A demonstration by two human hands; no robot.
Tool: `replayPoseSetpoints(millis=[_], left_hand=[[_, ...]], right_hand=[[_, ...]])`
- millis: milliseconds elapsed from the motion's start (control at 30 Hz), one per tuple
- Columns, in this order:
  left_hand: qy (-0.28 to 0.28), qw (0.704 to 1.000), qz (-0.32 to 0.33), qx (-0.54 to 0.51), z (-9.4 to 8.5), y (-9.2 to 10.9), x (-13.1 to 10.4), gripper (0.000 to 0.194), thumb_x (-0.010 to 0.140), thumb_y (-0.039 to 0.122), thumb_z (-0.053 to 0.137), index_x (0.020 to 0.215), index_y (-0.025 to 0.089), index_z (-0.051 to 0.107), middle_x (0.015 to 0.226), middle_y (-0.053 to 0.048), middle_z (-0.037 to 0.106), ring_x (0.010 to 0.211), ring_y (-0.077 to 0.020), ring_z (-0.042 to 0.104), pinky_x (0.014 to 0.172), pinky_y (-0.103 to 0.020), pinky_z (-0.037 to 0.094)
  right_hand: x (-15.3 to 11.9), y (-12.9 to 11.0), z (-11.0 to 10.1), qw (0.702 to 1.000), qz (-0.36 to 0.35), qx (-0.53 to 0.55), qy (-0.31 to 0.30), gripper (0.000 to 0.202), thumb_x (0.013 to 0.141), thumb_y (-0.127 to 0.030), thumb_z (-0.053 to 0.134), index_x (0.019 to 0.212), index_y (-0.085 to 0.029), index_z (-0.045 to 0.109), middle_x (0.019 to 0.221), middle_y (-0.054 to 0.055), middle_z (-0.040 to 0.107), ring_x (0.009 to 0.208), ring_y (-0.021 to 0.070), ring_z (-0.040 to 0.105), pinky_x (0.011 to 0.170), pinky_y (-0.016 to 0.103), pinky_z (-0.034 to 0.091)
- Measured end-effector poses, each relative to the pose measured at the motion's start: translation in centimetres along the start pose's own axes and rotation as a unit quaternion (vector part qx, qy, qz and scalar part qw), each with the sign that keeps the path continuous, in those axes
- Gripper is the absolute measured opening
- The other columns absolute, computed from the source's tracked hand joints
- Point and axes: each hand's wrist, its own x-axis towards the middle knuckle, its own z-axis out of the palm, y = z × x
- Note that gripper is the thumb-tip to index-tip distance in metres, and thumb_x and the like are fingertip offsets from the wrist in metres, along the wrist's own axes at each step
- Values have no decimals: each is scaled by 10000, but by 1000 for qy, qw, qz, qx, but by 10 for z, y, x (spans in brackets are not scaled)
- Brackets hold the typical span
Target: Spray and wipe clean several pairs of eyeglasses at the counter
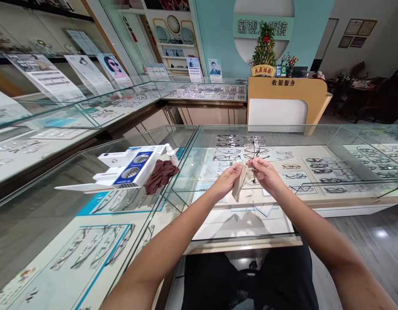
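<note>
Over the glass counter, my left hand is closed on a beige cloth that hangs down from its fingers. My right hand pinches a pair of eyeglasses with thin dark parts, just right of the cloth. Cloth and eyeglasses meet between the two hands; the lenses are mostly hidden there. To the left on the glass top lie a crumpled brown cloth, a small white bottle standing upright, and an unfolded blue and white box.
Several rows of eyeglasses lie inside the display case below my hands. More glass cases run along the left and back. A wooden cashier desk with a potted plant stands beyond the counter.
</note>
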Motion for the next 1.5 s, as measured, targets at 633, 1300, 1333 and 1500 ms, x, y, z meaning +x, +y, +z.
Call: replayPoseSetpoints(millis=[633, 1300, 1333, 1500], left_hand=[[-21, 997, -26, -68, 8, 0, -1, 592, 603, 574, 1031, 828, 143, 693, 658, 23, 649, 564, -92, 575, 578, -228, 445], [-20, 999, -27, 10, 18, 1, -7, 643, 486, 438, 1087, 923, 152, 712, 735, 22, 700, 617, -100, 614, 590, -228, 441], [-19, 999, -21, 30, 18, 0, -7, 621, 512, 465, 1076, 916, 147, 726, 749, 7, 714, 626, -105, 622, 595, -230, 447], [20, 996, 23, 80, 17, -5, -7, 552, 583, 540, 1032, 833, 131, 757, 729, -25, 711, 628, -116, 617, 613, -243, 467]], right_hand=[[-4, 9, 9, 1000, -5, -5, -1, 457, 590, -580, 1012, 740, -252, 730, 873, -17, 710, 844, 165, 588, 873, 323, 480], [1, 12, 2, 998, 54, 42, -4, 414, 558, -488, 1037, 705, -236, 743, 846, -7, 739, 736, 147, 597, 731, 314, 477], [2, 11, 1, 997, 56, 45, 0, 415, 557, -484, 1038, 709, -237, 741, 844, -6, 743, 729, 149, 598, 711, 313, 473], [4, 13, 2, 997, 54, 62, 1, 438, 531, -486, 1055, 709, -230, 747, 827, -14, 741, 690, 123, 585, 619, 271, 436]])
